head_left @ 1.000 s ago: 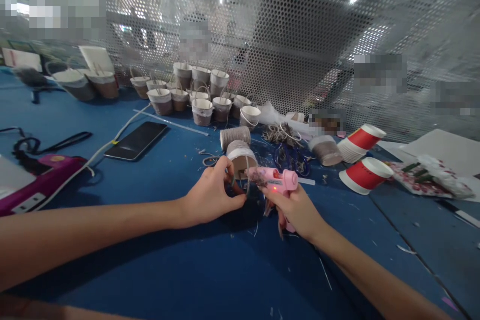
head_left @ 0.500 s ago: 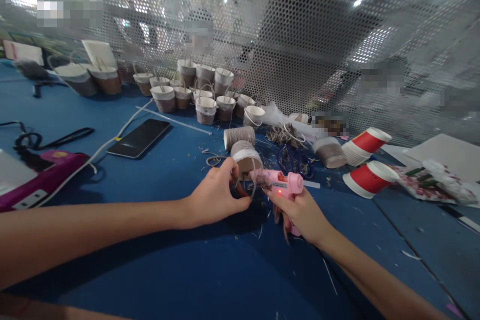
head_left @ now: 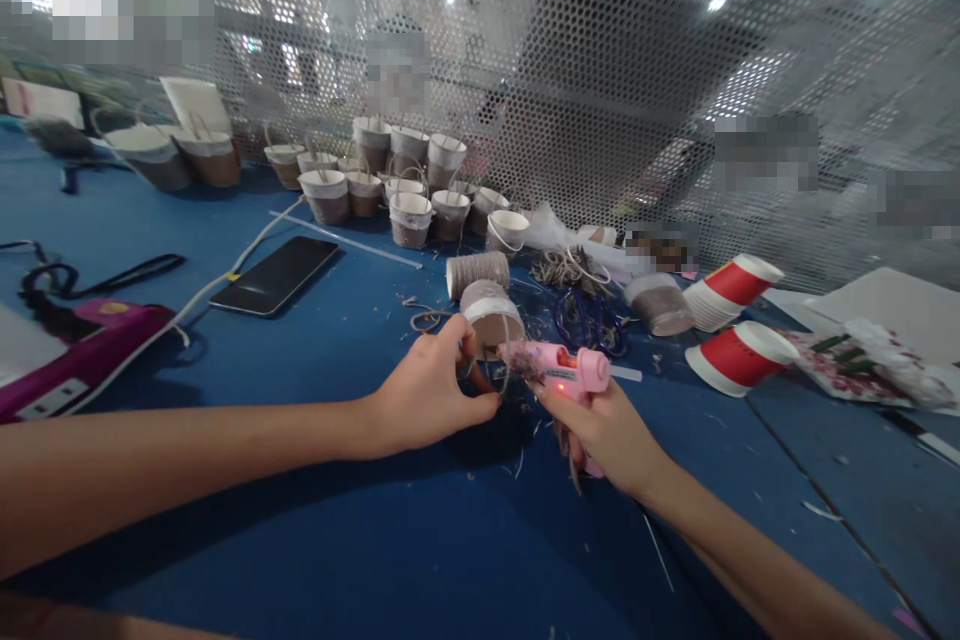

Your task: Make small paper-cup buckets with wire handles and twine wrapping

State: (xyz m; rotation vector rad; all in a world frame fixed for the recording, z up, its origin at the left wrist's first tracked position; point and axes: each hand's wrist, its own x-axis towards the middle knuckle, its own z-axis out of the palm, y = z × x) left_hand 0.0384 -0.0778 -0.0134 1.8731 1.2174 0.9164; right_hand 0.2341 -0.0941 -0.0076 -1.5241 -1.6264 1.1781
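A paper cup wrapped in grey-brown cord, with a whitish band, lies tipped with its mouth towards me. From its rim a thin cord handle loops down. My left hand is closed at the cup's left side, thumb and fingers pinching the end of that loop; the fingertips are partly hidden. My right hand grips a pink hot glue gun with a small red light. Its nozzle points left into the cup's mouth, and a clear glue stick sticks out behind.
Behind the cup lies a spool of cord. Several small cord-wrapped buckets stand at the back by a perforated metal screen. Blue-handled scissors and red-and-white paper cups are to the right. A phone and purple power strip lie left.
The glue gun has shifted very slightly right and down. My left hand and the cup stay almost where they were.
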